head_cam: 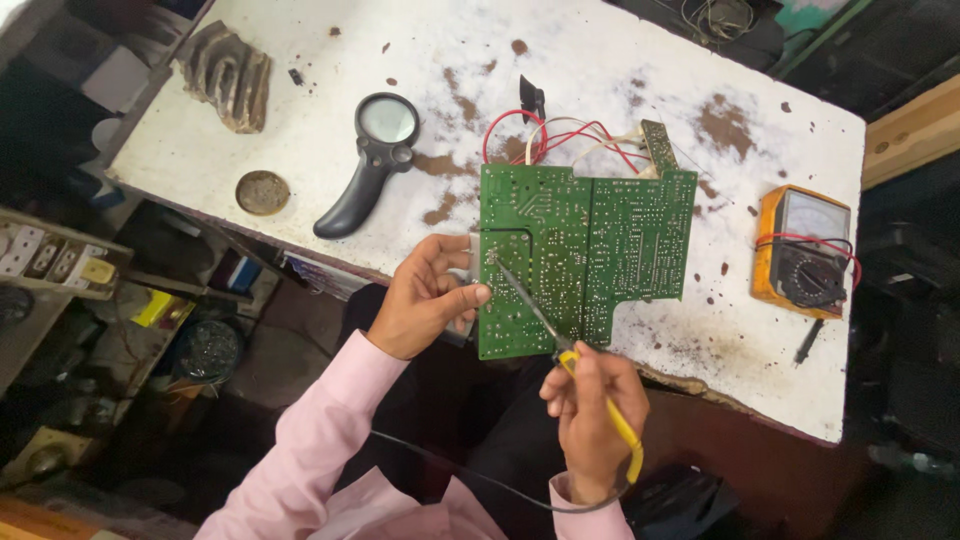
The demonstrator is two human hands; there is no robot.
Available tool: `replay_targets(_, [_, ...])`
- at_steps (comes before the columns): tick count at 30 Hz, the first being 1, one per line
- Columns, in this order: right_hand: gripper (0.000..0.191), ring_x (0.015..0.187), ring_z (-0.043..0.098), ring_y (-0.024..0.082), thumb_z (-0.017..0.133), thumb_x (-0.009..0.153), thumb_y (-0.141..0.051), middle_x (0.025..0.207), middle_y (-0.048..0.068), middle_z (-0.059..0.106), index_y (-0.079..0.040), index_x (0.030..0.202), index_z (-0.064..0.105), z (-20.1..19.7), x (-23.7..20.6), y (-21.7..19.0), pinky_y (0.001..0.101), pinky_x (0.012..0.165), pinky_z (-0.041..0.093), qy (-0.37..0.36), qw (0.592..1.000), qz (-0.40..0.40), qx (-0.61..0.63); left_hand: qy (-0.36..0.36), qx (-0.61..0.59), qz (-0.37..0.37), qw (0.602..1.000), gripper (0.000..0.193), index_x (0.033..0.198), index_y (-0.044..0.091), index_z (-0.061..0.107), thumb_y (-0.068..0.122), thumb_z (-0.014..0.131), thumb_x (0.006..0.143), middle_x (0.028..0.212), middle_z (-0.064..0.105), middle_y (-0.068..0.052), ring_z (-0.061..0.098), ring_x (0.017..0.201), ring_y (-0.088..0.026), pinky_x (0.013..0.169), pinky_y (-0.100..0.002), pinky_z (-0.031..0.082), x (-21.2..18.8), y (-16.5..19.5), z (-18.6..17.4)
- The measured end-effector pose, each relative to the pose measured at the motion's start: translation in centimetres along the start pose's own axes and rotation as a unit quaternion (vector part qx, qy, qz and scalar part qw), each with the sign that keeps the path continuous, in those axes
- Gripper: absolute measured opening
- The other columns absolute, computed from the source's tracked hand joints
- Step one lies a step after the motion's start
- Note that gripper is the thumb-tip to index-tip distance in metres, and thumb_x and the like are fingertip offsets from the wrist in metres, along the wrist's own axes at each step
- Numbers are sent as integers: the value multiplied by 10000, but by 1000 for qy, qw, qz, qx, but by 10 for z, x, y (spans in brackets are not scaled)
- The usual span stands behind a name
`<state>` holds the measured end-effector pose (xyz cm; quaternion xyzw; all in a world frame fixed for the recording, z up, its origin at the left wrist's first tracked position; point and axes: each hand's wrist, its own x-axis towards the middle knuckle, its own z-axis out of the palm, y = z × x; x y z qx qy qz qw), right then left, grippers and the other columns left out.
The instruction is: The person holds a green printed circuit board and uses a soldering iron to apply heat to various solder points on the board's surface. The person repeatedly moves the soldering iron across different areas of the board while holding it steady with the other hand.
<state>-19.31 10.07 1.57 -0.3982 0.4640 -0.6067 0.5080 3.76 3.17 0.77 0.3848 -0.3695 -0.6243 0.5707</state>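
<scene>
Right hand (590,415) is clamped around the yellow iron (600,395), pencil-style, so I can steer the tip finely; its cord (450,470) loops down past my sleeve, out of the way. The tip sits on the board (585,255) near its left edge, slanting up from my fist. Left hand (425,295) pinches that same left edge, thumb on top, fingers curled under, steadying the board where it overhangs the table (600,60) so it doesn't rock under the tip. The board lies solder side up, its red and white wires (560,135) trailing off the far edge. Off to my right, the orange meter (805,250) with its red lead waits within reach. Further left, the black magnifier (375,160) lies flat, a small round tin (262,192) beside it.
</scene>
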Motion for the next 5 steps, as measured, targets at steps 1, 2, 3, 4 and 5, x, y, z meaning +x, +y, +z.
replay_targets(1, [161, 618, 636, 171, 581, 1025, -72, 784, 147, 701, 41, 1123, 641, 2, -5, -2, 254, 535, 503, -5, 998, -33, -47, 3, -4, 7, 1000, 545, 1330, -34, 489, -16, 771, 864, 1142, 679, -142, 633, 662, -72, 529, -206, 534, 0, -1, 1])
replay_targets(2, [163, 621, 639, 170, 585, 1028, -60, 800, 157, 714, 46, 1136, 644, 4, -9, -3, 257, 555, 518, -7, 995, -61, -80, 6, -8, 13, 1000, 533, 1312, -36, 484, -23, 775, 866, 1119, 682, -155, 637, 662, -80, 526, -212, 537, 0, -1, 1])
replay_targets(3, [167, 625, 642, 168, 588, 1030, -49, 816, 166, 727, 51, 1149, 648, 6, -12, -3, 260, 575, 533, -8, 990, -87, -112, 7, -4, 13, 1000, 524, 1305, -34, 489, -25, 772, 864, 1127, 678, -149, 640, 668, -82, 528, -214, 540, -1, -1, 1])
replay_targets(4, [171, 629, 646, 166, 592, 1032, -38, 832, 176, 741, 56, 1162, 651, 7, -16, -4, 263, 595, 548, -9, 983, -113, -145, 9, -1, 12, 1000, 514, 1297, -31, 495, -27, 769, 862, 1135, 674, -144, 644, 674, -84, 530, -215, 543, -1, -2, 1])
replay_targets(5, [182, 634, 654, 172, 592, 1033, -52, 833, 183, 738, 58, 1167, 651, 7, -17, -6, 266, 578, 545, 1, 987, -101, -125, 9, 3, 12, 1000, 505, 1289, -29, 500, -29, 766, 860, 1143, 671, -139, 648, 679, -87, 532, -217, 546, 0, -2, 1])
